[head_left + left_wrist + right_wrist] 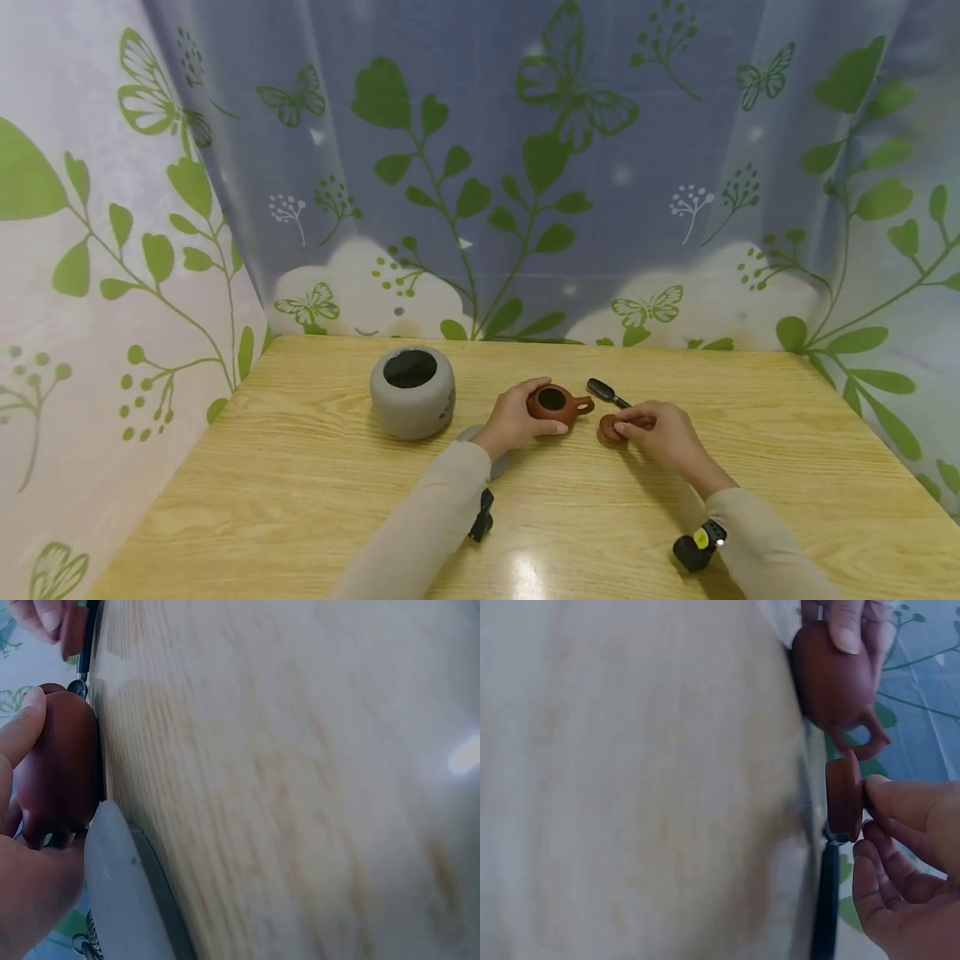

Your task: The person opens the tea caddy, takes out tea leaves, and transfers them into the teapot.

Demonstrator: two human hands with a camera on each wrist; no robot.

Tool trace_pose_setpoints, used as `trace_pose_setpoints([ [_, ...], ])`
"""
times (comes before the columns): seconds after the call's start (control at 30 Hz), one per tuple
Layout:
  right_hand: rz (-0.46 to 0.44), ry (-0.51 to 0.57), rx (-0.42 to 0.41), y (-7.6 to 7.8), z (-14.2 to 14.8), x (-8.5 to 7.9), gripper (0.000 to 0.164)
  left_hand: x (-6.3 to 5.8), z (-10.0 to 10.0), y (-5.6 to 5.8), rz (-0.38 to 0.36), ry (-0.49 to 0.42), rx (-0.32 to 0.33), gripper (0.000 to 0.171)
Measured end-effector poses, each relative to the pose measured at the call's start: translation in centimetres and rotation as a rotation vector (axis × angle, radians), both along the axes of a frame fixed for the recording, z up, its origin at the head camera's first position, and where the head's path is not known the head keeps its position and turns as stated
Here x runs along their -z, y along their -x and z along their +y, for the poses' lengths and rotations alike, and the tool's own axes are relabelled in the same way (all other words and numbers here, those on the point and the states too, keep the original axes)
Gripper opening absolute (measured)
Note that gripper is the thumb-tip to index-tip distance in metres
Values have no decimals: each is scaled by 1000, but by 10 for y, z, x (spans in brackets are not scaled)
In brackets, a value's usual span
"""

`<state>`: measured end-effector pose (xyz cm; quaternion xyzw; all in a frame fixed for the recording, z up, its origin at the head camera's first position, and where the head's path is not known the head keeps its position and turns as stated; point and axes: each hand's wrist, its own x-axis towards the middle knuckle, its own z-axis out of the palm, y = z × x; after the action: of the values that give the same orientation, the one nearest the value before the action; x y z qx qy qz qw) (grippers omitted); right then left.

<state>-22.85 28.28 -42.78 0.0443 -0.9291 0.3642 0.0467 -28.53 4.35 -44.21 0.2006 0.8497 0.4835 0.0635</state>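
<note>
A reddish-brown clay teapot (567, 416) stands on the table with its round top uncovered and its handle to the right. My left hand (515, 418) holds it from the left side, thumb in front and fingers behind. In the right wrist view the teapot (832, 679) appears with the left thumb on its body. My right hand (664, 431) pinches the teapot lid (611, 428) by its knob, just above the table, to the right of the handle. From the right wrist, the lid (841, 796) shows edge-on, with thumb and fingertip at the knob.
A black-handled scoop (602, 390) lies behind the right hand. At left stands a round grey pot (401, 410) with a dark opening. A grey disc-like piece (124, 889) lies near the left wrist, partly hidden by the forearm in the head view. A patterned curtain (480, 275) closes off the back.
</note>
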Motion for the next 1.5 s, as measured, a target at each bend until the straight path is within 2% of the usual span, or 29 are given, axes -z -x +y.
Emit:
trace_pose_setpoints([
  [0.33, 66, 7, 8, 5, -6, -20, 23, 2, -1, 1, -30, -27, -11, 77],
  [0.57, 104, 84, -19, 12, -25, -29, 25, 4, -1, 3, -39, -41, -17, 77],
  [0.93, 104, 115, -53, 29, -59, -30, 22, 1, -1, 0, -45, -51, -2, 74],
  [1.07, 111, 100, -71, 35, -66, -28, 20, 0, -2, -1, -23, -35, 5, 72],
  [1.37, 120, 48, -106, 42, -73, -20, 18, 4, -2, 3, -50, -37, -7, 76],
  [1.5, 108, 17, -119, 43, -75, -19, 18, 2, -2, 1, -55, -40, -9, 76],
])
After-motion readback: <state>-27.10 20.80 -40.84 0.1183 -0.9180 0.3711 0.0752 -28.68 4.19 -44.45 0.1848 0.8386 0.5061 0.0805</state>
